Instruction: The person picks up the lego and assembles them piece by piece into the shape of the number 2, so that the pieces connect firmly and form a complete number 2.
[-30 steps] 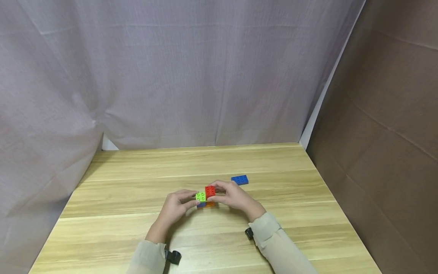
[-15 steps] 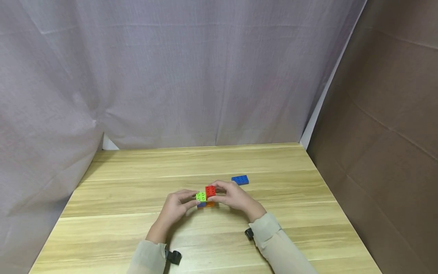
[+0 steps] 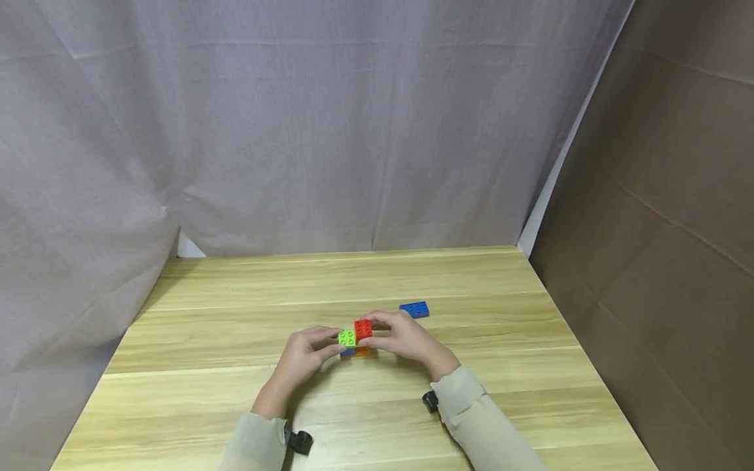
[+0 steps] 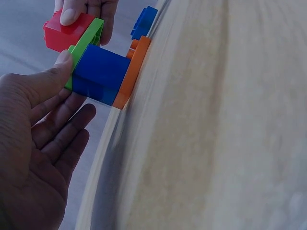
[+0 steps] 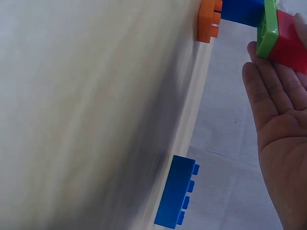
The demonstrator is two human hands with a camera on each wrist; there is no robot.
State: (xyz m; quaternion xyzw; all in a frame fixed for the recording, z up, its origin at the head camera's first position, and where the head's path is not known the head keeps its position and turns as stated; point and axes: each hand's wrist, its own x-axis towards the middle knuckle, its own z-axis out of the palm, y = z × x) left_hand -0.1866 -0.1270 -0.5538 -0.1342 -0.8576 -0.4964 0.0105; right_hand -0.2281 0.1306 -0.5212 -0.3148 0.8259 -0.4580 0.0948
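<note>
"Both grips clamped?"

"Yes: the left hand [image 3: 298, 356] pinches the green block [image 3: 346, 339] between thumb and fingers, and the right hand [image 3: 406, 337] pinches the red block [image 3: 362, 330], on the green one's right end."

"Beneath those?"

"A blue block [image 4: 100, 72] under the green's left part, then an orange block [image 4: 132, 72] on the table [image 3: 235, 288]."

"Farther out?"

"A studded blue brick [image 3: 415, 309] just beyond the right hand."
</note>
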